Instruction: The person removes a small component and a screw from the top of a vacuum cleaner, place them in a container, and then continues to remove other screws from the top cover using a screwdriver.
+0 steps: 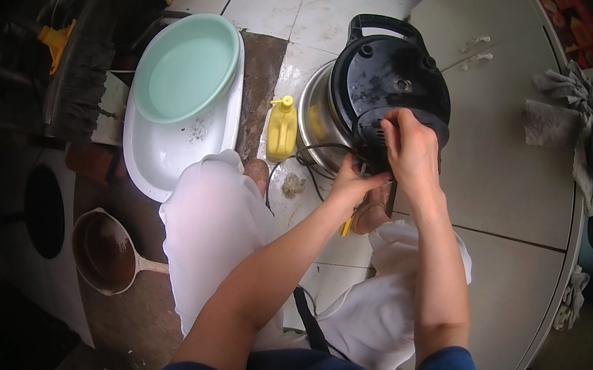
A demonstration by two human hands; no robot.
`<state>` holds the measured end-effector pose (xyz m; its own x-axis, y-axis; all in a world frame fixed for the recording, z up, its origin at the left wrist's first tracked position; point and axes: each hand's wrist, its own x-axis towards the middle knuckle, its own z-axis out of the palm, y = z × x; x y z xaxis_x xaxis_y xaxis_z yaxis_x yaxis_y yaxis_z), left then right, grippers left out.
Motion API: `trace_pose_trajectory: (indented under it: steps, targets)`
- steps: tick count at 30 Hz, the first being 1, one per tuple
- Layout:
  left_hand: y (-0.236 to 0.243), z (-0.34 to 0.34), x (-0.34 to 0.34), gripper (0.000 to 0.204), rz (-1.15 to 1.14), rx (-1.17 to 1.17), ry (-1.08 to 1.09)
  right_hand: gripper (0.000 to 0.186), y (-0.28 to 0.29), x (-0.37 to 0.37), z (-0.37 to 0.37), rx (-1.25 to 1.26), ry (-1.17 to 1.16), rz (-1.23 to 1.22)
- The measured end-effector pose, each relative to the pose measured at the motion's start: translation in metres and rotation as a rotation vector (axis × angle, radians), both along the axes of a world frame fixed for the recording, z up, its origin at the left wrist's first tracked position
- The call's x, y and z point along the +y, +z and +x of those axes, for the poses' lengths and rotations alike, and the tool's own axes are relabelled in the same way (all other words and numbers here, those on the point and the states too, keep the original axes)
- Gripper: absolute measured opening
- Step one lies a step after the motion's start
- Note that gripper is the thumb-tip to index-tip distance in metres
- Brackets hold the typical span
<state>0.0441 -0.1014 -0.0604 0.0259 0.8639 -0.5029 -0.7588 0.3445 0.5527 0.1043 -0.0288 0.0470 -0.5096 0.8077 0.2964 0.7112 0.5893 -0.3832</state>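
Observation:
A round appliance (393,74) with a black plastic end and a shiny metal drum stands on the tiles before me. It has a black carrying handle, small round knobs and a vented panel (373,129). Over that panel my right hand (415,152) is closed, its thumb and fingers pinched together; whatever is between them, if anything, is too small to make out. My left hand (355,185) grips the appliance's near lower edge, its thumb raised and some fingers hidden. A black cord (316,146) loops from the drum beside this hand.
A yellow spray bottle (282,132) stands left of the drum. Further left, a pale green basin (187,66) rests in a white tub (173,157). A saucepan (104,253) lies near my left knee. Cabinet doors (497,137) border the right, with grey gloves (572,109) hanging there.

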Motion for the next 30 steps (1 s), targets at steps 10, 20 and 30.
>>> trace_pose_trajectory:
  steps: [10, 20, 30]
  targets:
    - [0.003, 0.002, 0.0, 0.079, -0.013, 0.062, -0.004, 0.009, 0.012, -0.001, 0.001, -0.091, 0.112, 0.001]
    - [-0.009, 0.005, 0.005, 0.054, -0.014, 0.057, -0.021, 0.009, 0.027, 0.016, -0.014, -0.44, 0.264, 0.06]
    - [-0.012, 0.01, 0.014, 0.046, -0.025, 0.111, -0.039, 0.02, 0.025, 0.048, -0.041, -0.745, -0.104, -0.411]
